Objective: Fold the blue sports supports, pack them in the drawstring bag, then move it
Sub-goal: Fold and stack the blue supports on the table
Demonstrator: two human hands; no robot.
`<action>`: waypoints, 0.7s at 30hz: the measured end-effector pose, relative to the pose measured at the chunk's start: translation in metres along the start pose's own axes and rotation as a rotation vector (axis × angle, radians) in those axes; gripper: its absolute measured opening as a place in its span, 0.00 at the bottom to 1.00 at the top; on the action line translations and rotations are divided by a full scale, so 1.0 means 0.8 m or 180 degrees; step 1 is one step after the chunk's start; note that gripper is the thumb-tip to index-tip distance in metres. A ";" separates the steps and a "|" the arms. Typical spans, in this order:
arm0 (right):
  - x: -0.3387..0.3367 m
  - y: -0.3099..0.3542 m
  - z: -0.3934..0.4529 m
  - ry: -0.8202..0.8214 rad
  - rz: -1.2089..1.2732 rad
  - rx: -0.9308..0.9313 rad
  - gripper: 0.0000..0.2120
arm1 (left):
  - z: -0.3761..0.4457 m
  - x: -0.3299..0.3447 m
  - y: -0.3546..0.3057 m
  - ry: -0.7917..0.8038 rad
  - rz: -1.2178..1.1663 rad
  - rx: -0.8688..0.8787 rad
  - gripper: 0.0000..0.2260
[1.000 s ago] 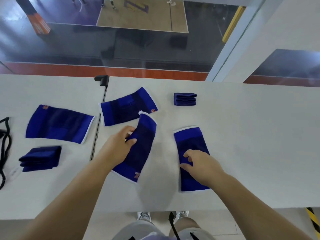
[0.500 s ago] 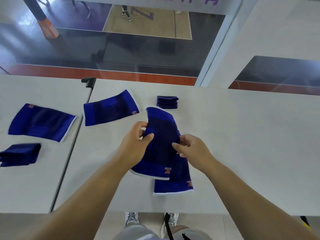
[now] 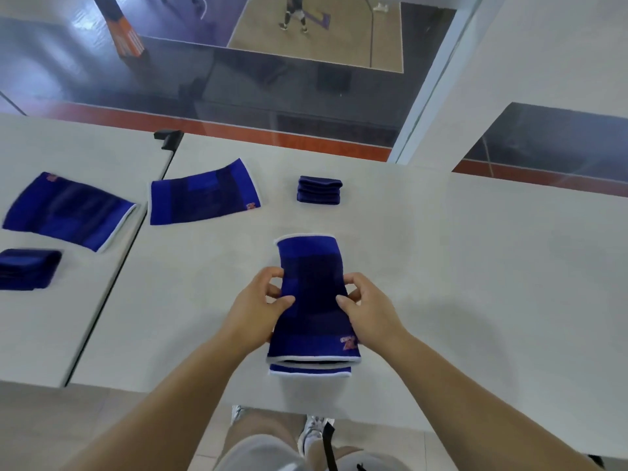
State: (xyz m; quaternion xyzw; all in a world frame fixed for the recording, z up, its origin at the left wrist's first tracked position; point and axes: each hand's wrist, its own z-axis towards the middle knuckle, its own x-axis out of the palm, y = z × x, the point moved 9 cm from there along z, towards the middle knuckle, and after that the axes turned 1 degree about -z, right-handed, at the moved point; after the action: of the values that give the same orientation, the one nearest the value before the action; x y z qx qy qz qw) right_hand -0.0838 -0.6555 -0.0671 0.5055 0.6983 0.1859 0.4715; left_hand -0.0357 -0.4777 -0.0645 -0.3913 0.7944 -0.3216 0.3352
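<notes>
Two blue sports supports lie stacked lengthwise in front of me, the upper support [image 3: 312,294] squared over the lower support [image 3: 310,370], whose near edge peeks out. My left hand [image 3: 253,314] pinches the stack's left edge, thumb on top. My right hand [image 3: 368,309] pinches its right edge the same way. Two more flat supports lie at the back, one [image 3: 204,197] left of centre and one [image 3: 68,210] on the left table. A folded support [image 3: 319,190] sits at the back, another folded support [image 3: 29,268] at the far left. No drawstring bag is in view.
Two white tables meet at a dark seam [image 3: 112,283], with a black clamp [image 3: 168,137] at its far end. A glass wall behind the tables overlooks a sports court. The near table edge [image 3: 441,407] runs just above my legs.
My left hand carried one support to the right and laid it over the one under my right hand. Both hands now pinch the squared stack's sides. The view shifted right.
</notes>
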 end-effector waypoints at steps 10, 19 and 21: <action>0.025 -0.041 0.012 0.0219 -0.0541 0.0375 0.03 | 0.016 -0.001 0.045 -0.0304 0.0468 -0.0248 0.03; 0.018 -0.033 0.018 0.0068 -0.1108 0.0490 0.06 | 0.021 0.002 0.043 -0.0371 0.0834 -0.0317 0.04; 0.019 -0.031 0.018 0.0070 -0.1028 0.0477 0.06 | 0.019 0.002 0.043 -0.0359 0.0719 -0.0288 0.03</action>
State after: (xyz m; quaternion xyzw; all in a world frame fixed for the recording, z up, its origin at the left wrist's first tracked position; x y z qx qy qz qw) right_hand -0.0852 -0.6559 -0.0996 0.4184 0.7874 0.0608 0.4486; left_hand -0.0383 -0.4657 -0.1002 -0.3315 0.8271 -0.2231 0.3953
